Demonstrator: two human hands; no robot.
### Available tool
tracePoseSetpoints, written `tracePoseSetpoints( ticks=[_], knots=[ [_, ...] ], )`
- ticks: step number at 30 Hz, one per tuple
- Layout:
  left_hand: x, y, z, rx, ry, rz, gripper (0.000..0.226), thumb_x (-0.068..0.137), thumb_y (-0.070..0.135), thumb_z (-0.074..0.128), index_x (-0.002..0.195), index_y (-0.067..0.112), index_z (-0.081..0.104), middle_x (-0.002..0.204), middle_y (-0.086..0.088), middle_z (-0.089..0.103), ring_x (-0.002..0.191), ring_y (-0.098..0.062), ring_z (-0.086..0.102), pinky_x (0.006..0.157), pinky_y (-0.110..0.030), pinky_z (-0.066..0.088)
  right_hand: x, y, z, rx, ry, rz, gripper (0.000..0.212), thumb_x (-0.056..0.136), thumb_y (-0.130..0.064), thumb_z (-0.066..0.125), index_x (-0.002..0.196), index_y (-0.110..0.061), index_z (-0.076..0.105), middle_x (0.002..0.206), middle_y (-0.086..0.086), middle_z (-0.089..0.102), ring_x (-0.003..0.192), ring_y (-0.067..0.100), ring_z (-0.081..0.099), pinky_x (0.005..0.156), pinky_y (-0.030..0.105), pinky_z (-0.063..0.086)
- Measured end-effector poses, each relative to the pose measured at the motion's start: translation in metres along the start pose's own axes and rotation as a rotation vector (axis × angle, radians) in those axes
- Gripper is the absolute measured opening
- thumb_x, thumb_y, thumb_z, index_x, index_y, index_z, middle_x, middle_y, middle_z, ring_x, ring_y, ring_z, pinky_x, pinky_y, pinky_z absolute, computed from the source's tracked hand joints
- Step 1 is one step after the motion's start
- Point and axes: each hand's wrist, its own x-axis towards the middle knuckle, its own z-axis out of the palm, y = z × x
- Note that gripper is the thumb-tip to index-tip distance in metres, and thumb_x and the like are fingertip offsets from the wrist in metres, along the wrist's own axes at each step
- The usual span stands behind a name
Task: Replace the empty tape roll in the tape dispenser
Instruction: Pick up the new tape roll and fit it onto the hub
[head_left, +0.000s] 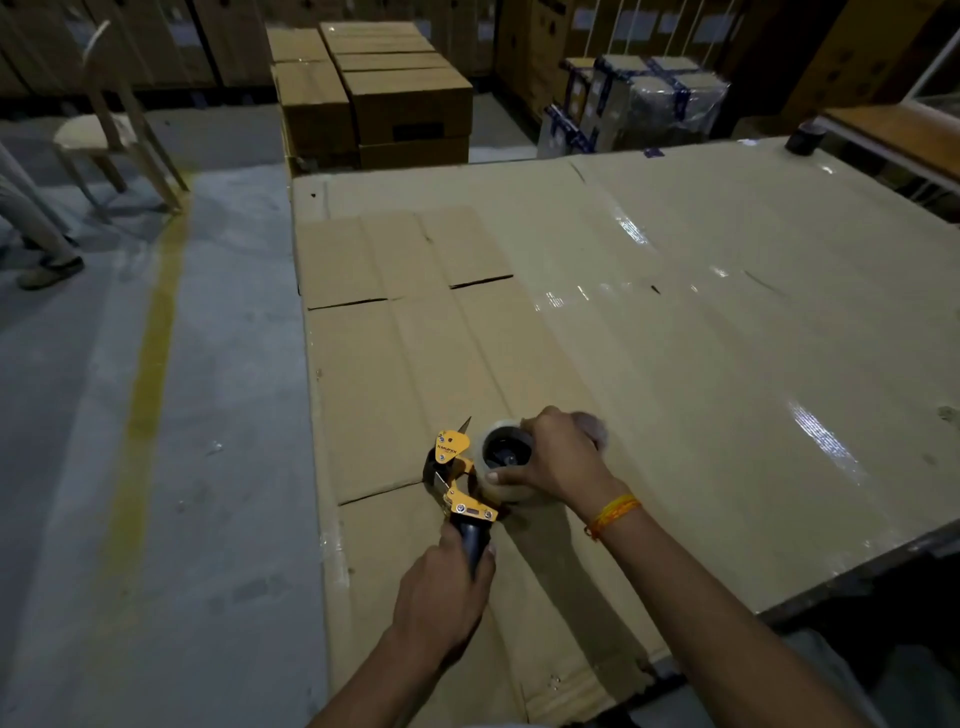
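A yellow and black tape dispenser (457, 478) lies on its side on the cardboard-covered table (701, 312), near the front left. My left hand (441, 597) is closed around its black handle. A clear tape roll (506, 454) sits on the dispenser's hub, its dark core facing up. My right hand (561, 457) grips this roll from the right, fingers wrapped over its rim. An orange thread band circles my right wrist.
Stacked cardboard boxes (379, 93) stand beyond the table's far left corner. A wooden chair (109, 124) and a person's shoe (52, 270) are on the concrete floor at left, beside a yellow floor line (150, 374). A dark roll (805, 137) rests at the table's far right.
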Motion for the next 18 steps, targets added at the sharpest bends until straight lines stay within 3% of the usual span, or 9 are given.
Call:
tracePoseSetpoints(
  ticks=[3, 8, 13, 18],
  knots=[
    [0.001, -0.001, 0.002, 0.057, 0.01, 0.017, 0.045, 0.102, 0.058, 0.042, 0.125, 0.019, 0.044, 0.101, -0.005, 0.071, 0.09, -0.027, 0.071, 0.068, -0.035, 0.048, 0.001, 0.006, 0.014, 0.025, -0.087, 0.01, 0.073, 0.075, -0.059, 0.087, 0.123, -0.007, 0.066, 0.125, 0.016, 0.059, 0.105, 0.031, 0.063, 0.073, 0.032, 0.04],
    [0.002, 0.0, 0.009, 0.126, 0.025, 0.03, 0.047, 0.101, 0.058, 0.042, 0.127, 0.018, 0.043, 0.099, -0.003, 0.073, 0.087, -0.025, 0.072, 0.068, -0.036, 0.052, -0.011, 0.018, 0.032, 0.124, -0.04, 0.014, 0.074, 0.083, -0.052, 0.083, 0.137, -0.008, 0.058, 0.133, 0.015, 0.055, 0.12, 0.034, 0.059, 0.083, 0.033, 0.04],
    [0.003, -0.006, 0.01, 0.101, 0.014, 0.053, 0.044, 0.102, 0.057, 0.042, 0.121, 0.018, 0.045, 0.099, -0.004, 0.072, 0.086, -0.025, 0.071, 0.064, -0.033, 0.044, -0.009, 0.011, 0.027, 0.118, -0.094, -0.008, 0.089, 0.085, -0.04, 0.084, 0.156, -0.007, 0.043, 0.15, 0.014, 0.049, 0.135, 0.036, 0.053, 0.107, 0.044, 0.049],
    [0.002, -0.009, 0.008, 0.055, 0.013, 0.058, 0.045, 0.099, 0.061, 0.043, 0.121, 0.022, 0.044, 0.1, -0.003, 0.071, 0.088, -0.025, 0.071, 0.071, -0.038, 0.055, -0.001, 0.013, 0.016, 0.012, -0.172, -0.096, 0.096, 0.083, -0.022, 0.087, 0.163, -0.012, 0.036, 0.166, 0.011, 0.04, 0.148, 0.034, 0.044, 0.117, 0.046, 0.044]
  ],
)
